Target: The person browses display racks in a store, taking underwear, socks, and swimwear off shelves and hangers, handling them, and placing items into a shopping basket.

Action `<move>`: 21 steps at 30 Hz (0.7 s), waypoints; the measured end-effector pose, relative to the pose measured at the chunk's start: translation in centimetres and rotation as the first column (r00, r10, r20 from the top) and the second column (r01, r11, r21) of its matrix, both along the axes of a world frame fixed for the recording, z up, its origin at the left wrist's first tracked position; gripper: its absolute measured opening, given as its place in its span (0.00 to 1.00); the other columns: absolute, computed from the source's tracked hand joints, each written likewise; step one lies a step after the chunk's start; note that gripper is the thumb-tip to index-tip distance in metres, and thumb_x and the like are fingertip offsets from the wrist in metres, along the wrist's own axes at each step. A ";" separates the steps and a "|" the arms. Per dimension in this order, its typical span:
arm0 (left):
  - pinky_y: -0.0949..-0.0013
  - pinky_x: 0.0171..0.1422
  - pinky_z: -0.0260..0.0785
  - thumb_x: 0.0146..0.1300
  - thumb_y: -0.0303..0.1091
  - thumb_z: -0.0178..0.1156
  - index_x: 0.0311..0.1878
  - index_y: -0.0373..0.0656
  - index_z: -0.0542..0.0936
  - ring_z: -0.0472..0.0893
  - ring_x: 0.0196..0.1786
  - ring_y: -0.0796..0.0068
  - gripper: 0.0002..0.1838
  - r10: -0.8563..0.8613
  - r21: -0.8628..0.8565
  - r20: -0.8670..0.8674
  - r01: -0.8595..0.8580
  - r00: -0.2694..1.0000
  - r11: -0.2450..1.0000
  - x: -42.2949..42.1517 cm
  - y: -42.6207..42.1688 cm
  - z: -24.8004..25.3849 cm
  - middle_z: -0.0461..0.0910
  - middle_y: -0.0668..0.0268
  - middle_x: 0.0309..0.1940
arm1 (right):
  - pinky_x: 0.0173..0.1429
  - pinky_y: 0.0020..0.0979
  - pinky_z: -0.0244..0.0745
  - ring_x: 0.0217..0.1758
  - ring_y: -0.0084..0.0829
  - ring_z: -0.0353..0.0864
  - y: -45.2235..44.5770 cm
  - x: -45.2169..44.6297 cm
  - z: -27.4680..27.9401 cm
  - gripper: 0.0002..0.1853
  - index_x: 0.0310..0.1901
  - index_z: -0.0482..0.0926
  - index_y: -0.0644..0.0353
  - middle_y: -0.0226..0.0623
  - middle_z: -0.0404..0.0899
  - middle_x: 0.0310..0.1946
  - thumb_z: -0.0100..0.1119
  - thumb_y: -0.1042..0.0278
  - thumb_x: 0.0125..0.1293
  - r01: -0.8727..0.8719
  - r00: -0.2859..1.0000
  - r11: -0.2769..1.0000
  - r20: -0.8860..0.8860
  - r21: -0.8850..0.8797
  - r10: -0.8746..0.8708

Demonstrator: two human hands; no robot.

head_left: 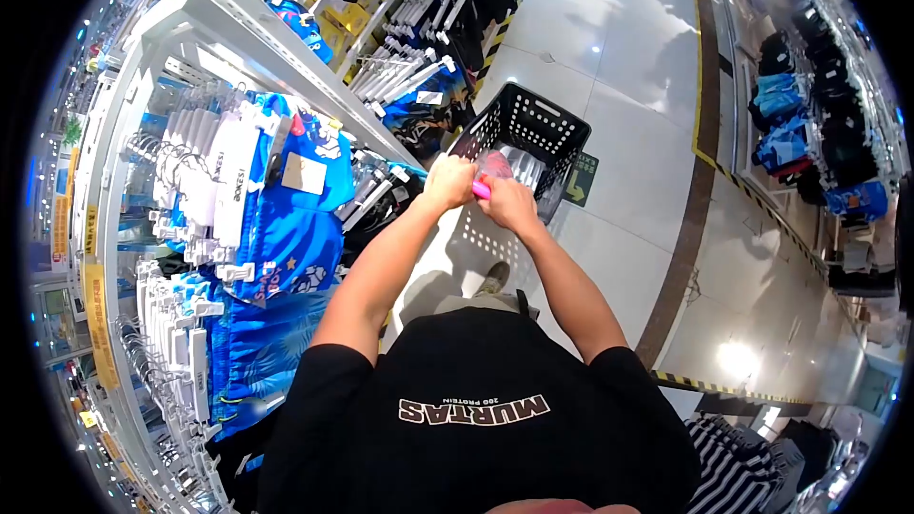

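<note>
A black shopping cart [539, 116] with rows of punched holes stands in front of me on the tiled floor. Its pink handle [481, 189] shows between my two hands. My left hand [449, 183] is closed around the handle's left part, and my right hand [507, 204] grips it on the right. Inside the cart lies something in clear, shiny packaging [526, 168], with a reddish item [494, 166] close to the handle. My hands partly hide these contents, so their kinds are unclear.
Close on my left, a white rack [276, 48] carries blue printed shorts [300, 219] and more clothes on white hangers. Another clothes display [809, 105] lines the right side. Yellow-black tape [724, 385] edges the floor, and striped clothing [728, 466] hangs at lower right.
</note>
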State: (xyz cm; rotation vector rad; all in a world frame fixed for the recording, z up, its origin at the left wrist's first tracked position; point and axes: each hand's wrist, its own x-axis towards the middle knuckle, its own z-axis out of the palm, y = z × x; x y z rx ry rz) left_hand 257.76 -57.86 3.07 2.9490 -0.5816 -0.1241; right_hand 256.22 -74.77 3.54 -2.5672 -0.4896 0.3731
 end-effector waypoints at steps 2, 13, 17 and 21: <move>0.57 0.43 0.69 0.46 0.38 0.66 0.27 0.48 0.82 0.84 0.38 0.60 0.06 -0.006 0.020 0.000 0.006 1.000 1.000 2.7 -1.1 -0.1 0.83 0.62 0.29 | 0.45 0.48 0.80 0.39 0.49 0.85 -1.0 2.7 0.1 0.16 0.43 0.84 0.50 0.46 0.85 0.34 0.66 0.52 0.56 0.005 1.000 1.000 0.013 -0.015 -0.005; 0.57 0.46 0.73 0.49 0.43 0.70 0.33 0.48 0.85 0.86 0.41 0.62 0.11 0.001 -0.078 -0.033 -0.004 0.999 0.997 16.9 -6.7 -0.9 0.86 0.61 0.35 | 0.44 0.47 0.79 0.39 0.48 0.85 -6.8 17.4 0.4 0.18 0.38 0.84 0.50 0.44 0.85 0.33 0.69 0.47 0.53 0.081 0.996 0.989 0.035 -0.127 -0.077; 0.57 0.50 0.71 0.49 0.41 0.70 0.35 0.46 0.85 0.85 0.44 0.60 0.12 -0.010 -0.130 -0.076 0.000 0.997 0.991 22.3 -7.6 -0.9 0.86 0.60 0.37 | 0.43 0.45 0.78 0.37 0.47 0.85 -7.8 22.6 0.4 0.18 0.35 0.84 0.51 0.43 0.85 0.31 0.71 0.47 0.51 0.123 0.990 0.985 0.077 -0.120 -0.114; 0.55 0.49 0.72 0.47 0.43 0.71 0.34 0.45 0.86 0.85 0.42 0.59 0.13 -0.041 -0.147 -0.077 0.029 0.996 0.989 27.4 -8.2 -1.7 0.86 0.59 0.35 | 0.39 0.43 0.78 0.34 0.45 0.85 -8.0 27.4 0.6 0.16 0.33 0.84 0.51 0.42 0.84 0.28 0.70 0.49 0.51 0.145 0.989 0.986 0.053 -0.085 -0.140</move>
